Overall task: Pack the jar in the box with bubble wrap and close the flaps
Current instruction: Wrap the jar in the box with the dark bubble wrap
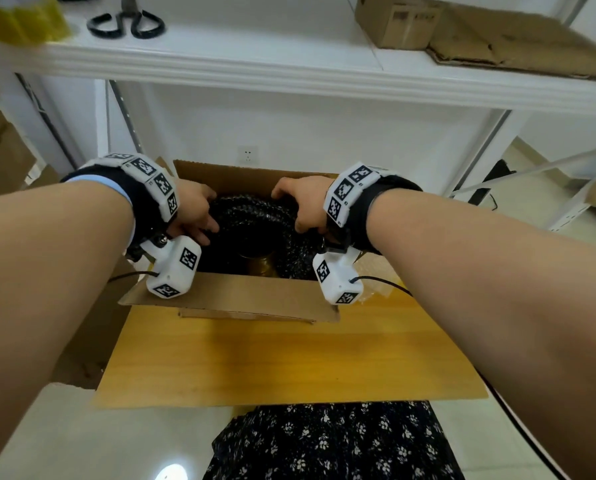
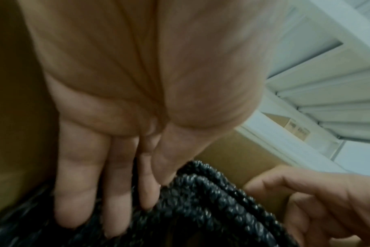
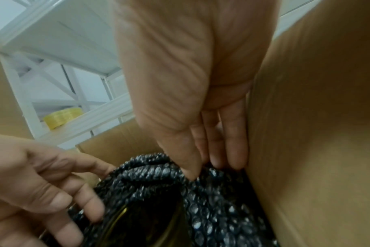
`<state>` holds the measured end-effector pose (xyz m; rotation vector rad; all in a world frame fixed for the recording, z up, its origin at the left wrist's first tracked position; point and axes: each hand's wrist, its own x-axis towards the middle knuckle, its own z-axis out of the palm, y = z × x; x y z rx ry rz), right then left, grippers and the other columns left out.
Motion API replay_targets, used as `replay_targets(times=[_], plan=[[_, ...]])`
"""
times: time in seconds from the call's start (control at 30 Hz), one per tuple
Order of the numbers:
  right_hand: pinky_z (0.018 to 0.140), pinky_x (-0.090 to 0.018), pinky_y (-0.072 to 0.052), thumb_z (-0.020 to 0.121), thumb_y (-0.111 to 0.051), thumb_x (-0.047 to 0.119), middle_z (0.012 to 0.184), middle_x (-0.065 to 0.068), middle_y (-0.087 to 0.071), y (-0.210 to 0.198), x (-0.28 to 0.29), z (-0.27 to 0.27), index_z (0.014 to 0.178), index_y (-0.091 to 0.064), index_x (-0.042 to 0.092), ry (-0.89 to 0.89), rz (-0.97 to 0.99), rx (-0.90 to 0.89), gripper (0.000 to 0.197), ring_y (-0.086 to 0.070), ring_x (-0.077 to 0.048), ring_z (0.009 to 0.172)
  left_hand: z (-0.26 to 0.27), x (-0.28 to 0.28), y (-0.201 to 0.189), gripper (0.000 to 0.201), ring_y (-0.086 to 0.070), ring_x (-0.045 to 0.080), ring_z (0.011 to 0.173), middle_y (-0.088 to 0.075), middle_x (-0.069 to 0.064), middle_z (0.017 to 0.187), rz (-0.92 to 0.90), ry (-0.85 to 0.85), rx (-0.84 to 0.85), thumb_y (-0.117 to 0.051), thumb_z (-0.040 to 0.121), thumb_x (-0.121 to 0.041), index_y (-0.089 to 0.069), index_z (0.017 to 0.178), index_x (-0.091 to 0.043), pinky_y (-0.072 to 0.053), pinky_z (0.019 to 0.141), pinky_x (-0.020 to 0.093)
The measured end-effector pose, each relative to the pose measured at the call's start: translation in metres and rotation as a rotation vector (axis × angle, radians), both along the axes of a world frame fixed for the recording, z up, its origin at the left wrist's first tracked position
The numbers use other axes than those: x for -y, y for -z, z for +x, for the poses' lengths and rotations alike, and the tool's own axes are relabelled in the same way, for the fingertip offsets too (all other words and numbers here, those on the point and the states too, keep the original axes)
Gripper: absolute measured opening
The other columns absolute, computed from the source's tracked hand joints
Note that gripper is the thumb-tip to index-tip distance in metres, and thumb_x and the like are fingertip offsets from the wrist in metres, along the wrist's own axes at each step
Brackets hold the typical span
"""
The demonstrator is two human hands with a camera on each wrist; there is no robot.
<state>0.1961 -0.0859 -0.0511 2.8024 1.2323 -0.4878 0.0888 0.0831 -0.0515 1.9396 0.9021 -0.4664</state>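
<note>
Jar (image 1: 255, 261): in the head view, sitting low inside the box (image 1: 234, 292), black bubble wrap (image 1: 255, 216) ringing it, its top showing.
Head view, hands: left hand (image 1: 192, 211) and right hand (image 1: 300, 206) are gripping opposite sides of the wrap; the box is resting on the wooden surface (image 1: 282, 358), flaps standing open.
Left wrist view: fingers (image 2: 74, 192) are lying nearly straight, pressing the wrap (image 2: 201, 200) down beside the box wall.
Right wrist view: thumb and fingers (image 3: 235, 150) are pinching the wrap (image 3: 211, 200) against the box wall (image 3: 317, 133); the jar's dark glass (image 3: 142, 222) is showing.
Advice: tucking evenly on both sides should be keeping the jar centred, and covering its top before folding the flaps.
</note>
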Motion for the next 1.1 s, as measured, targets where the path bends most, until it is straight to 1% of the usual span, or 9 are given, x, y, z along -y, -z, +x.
replay_targets(times=[0.07, 0.17, 0.27, 0.33, 0.5, 0.63, 0.8, 1.0, 1.1], plan=[[0.059, -0.027, -0.053, 0.087, -0.07, 0.016, 0.115, -0.001, -0.059, -0.014, 0.006, -0.001, 0.141, -0.045, 0.022, -0.017, -0.015, 0.023, 0.06, -0.056, -0.013, 0.065, 0.001, -0.004, -0.006, 0.041, -0.056, 0.034, 0.118, -0.055, 0.023, 0.133, 0.003, -0.001, 0.017, -0.028, 0.104, -0.01, -0.034, 0.144, -0.005, -0.042, 0.104, 0.048], [0.054, -0.021, -0.048, 0.089, -0.066, 0.015, 0.112, 0.0, -0.064, -0.027, 0.015, -0.002, 0.128, -0.062, 0.02, 0.005, 0.005, 0.075, 0.04, -0.055, -0.01, 0.062, -0.001, -0.003, -0.021, 0.022, -0.064, 0.028, 0.086, -0.061, 0.022, 0.123, 0.069, 0.03, 0.041, -0.032, 0.103, -0.007, -0.052, 0.111, -0.004, -0.051, 0.086, 0.041], [0.056, -0.022, -0.05, 0.091, -0.06, 0.008, 0.097, 0.003, -0.06, -0.038, 0.023, -0.006, 0.121, -0.068, 0.018, 0.07, 0.063, 0.109, 0.032, -0.055, -0.011, 0.06, -0.003, 0.004, -0.033, 0.034, -0.06, 0.033, 0.098, -0.059, 0.023, 0.123, 0.11, 0.093, 0.061, -0.027, 0.103, -0.006, -0.042, 0.134, -0.006, -0.045, 0.095, 0.047], [0.057, -0.022, -0.051, 0.093, -0.056, 0.005, 0.098, 0.0, -0.062, -0.044, 0.028, -0.009, 0.117, -0.069, 0.016, 0.089, 0.088, 0.116, 0.03, -0.056, -0.014, 0.062, -0.004, 0.011, -0.042, 0.04, -0.055, 0.034, 0.109, -0.056, 0.024, 0.128, 0.1, 0.142, 0.042, -0.028, 0.103, -0.007, -0.037, 0.142, -0.005, -0.044, 0.092, 0.043], [0.065, -0.023, -0.053, 0.093, -0.055, 0.006, 0.098, -0.002, -0.07, -0.059, 0.043, -0.02, 0.109, -0.073, 0.016, 0.142, 0.167, 0.091, 0.026, -0.064, -0.016, 0.069, -0.007, 0.035, -0.056, 0.036, -0.061, 0.033, 0.101, -0.062, 0.017, 0.114, 0.151, 0.234, 0.095, -0.033, 0.1, 0.0, -0.049, 0.131, -0.009, -0.05, 0.082, 0.042], [0.073, -0.041, -0.06, 0.09, -0.055, 0.006, 0.088, -0.005, -0.072, -0.062, 0.063, -0.022, 0.105, -0.072, 0.01, 0.264, 0.295, 0.081, 0.023, -0.07, -0.023, 0.077, -0.003, 0.064, -0.059, 0.037, -0.066, 0.029, 0.104, -0.067, 0.015, 0.116, 0.162, 0.35, 0.153, -0.037, 0.097, 0.005, -0.053, 0.128, -0.011, -0.053, 0.089, 0.044], [0.075, -0.048, -0.059, 0.088, -0.049, 0.007, 0.094, -0.014, -0.066, -0.037, 0.104, -0.003, 0.109, -0.055, 0.008, 0.565, 0.506, 0.129, 0.022, -0.068, -0.033, 0.083, 0.008, 0.102, -0.047, 0.034, -0.07, 0.021, 0.095, -0.07, 0.011, 0.11, 0.106, 0.462, 0.217, -0.046, 0.097, 0.0, -0.056, 0.127, -0.011, -0.058, 0.079, 0.037], [0.08, -0.038, -0.057, 0.077, -0.068, 0.021, 0.102, -0.005, -0.069, 0.025, 0.132, 0.006, 0.082, -0.06, 0.026, 0.646, 0.286, -0.175, 0.01, -0.066, -0.024, 0.087, 0.019, 0.123, -0.036, 0.027, -0.07, 0.023, 0.09, -0.07, 0.012, 0.106, 0.024, 0.486, 0.264, -0.049, 0.097, -0.004, -0.06, 0.122, -0.008, -0.057, 0.078, 0.036], [0.083, -0.032, -0.052, 0.081, -0.072, 0.019, 0.094, 0.003, -0.064, 0.049, 0.126, -0.002, 0.085, -0.063, 0.029, 0.563, 0.157, -0.282, 0.014, -0.059, -0.019, 0.087, 0.023, 0.121, -0.031, 0.027, -0.071, 0.022, 0.089, -0.071, 0.011, 0.103, 0.003, 0.492, 0.256, -0.05, 0.097, -0.004, -0.061, 0.121, -0.008, -0.058, 0.074, 0.034]])
